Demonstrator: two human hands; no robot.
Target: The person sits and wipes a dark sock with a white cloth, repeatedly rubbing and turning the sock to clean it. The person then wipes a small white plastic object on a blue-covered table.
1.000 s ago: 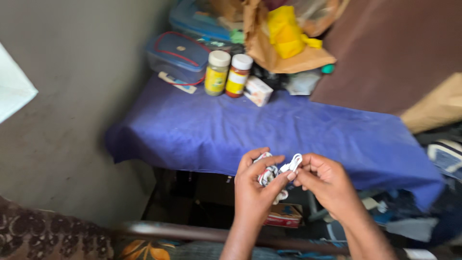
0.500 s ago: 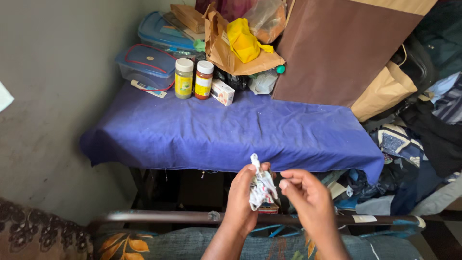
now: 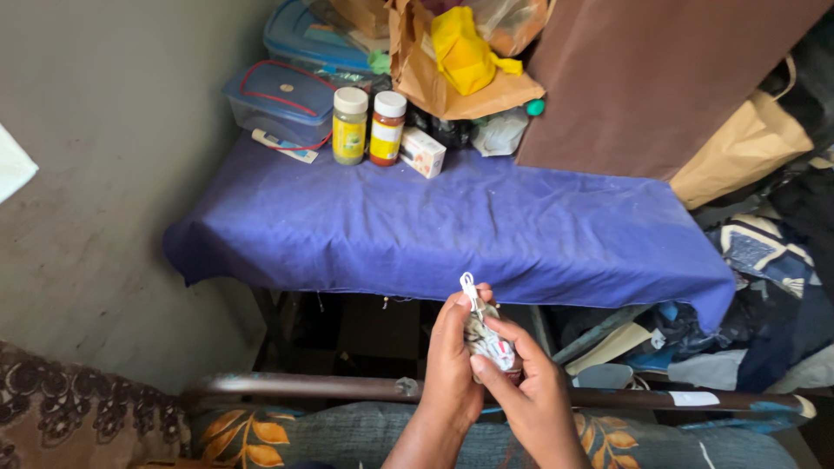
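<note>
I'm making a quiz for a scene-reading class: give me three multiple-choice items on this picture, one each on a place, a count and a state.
1. Where do the jars stand?
A. At the table's back edge
B. On the floor
C. In the person's lap

2. How many jars stand side by side?
A. One
B. Two
C. Four

3. How is the small white bundle held?
A. Lying on the cloth
B. By one hand
C. Between both hands

Answers: 1 A, they stand behind the purple cloth; 2 B, two white lids; 3 C, left hand and right hand both grip it.

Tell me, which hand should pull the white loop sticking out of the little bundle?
Probably right. The left hand already cups the bundle, while the right hand has fingertips free near the white loop.
</note>
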